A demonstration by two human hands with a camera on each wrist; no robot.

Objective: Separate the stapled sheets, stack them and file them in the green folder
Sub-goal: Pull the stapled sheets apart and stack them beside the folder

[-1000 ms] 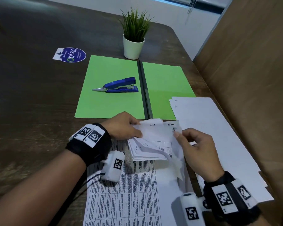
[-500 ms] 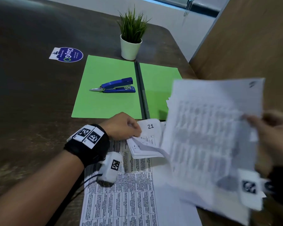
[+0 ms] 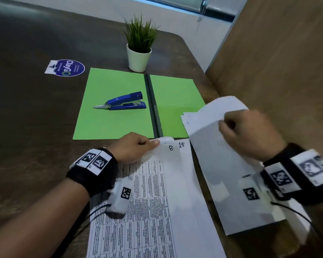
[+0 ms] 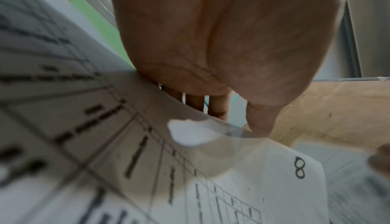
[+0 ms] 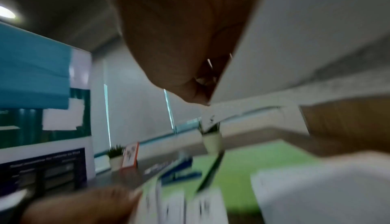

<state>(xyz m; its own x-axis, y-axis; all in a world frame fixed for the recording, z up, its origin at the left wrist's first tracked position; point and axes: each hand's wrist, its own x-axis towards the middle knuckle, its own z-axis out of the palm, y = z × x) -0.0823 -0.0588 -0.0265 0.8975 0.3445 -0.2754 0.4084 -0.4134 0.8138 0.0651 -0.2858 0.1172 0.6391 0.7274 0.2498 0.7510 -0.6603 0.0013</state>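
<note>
The green folder [image 3: 116,116] lies open on the table. In front of it lies the stapled bundle [image 3: 157,202] of printed tables, numbered 8 at its top; the left wrist view shows that same bundle [image 4: 221,186] close up. My left hand [image 3: 154,144] pinches its top left corner, thumb above and fingers beneath [image 4: 238,119]. My right hand [image 3: 226,125] grips one loose sheet [image 3: 218,164], blank side up. It hangs low over the pile of separated sheets [image 3: 186,118] at the right. In the right wrist view the loose sheet [image 5: 306,36] is blurred.
A blue stapler [image 3: 123,103] lies on the folder's left leaf. A small potted plant [image 3: 139,54] stands behind the folder and a round sticker [image 3: 67,68] is to the left. A wooden partition [image 3: 278,62] closes off the right side.
My right hand pulled one sheet off the bundle, swung it to the right and turned it blank side up over the right pile. My left hand stayed on the corner.
</note>
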